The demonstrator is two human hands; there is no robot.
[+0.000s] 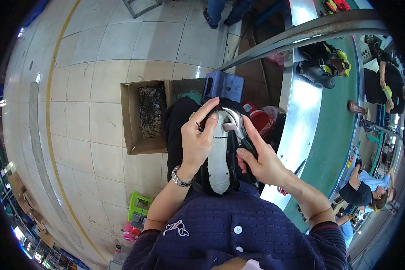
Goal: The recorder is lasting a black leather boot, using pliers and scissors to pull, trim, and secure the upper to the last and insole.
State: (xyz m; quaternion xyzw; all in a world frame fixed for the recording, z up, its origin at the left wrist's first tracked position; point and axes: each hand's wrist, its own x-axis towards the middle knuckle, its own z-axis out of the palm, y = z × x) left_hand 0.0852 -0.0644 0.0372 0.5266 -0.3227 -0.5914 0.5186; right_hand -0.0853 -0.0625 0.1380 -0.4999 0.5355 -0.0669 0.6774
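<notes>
A black shoe upper with a pale bottom face (pixel 219 168) lies bottom up across my lap. My left hand (pixel 200 137) is closed around its far end on the left side, with the thumb pressed on the bottom. My right hand (pixel 263 159) grips a pair of metal pincers (pixel 234 122). Their curved jaws rest at the far right edge of the shoe; whether they bite on anything is hidden.
A cardboard box (pixel 127 117) with dark wiry scraps stands left of my legs. Beyond my knees is a blue plastic stool (pixel 225 85). A red container (pixel 258 118) sits to the right, near a metal-edged green conveyor (pixel 330 130) carrying black shoes (pixel 317 72). Other people work across it.
</notes>
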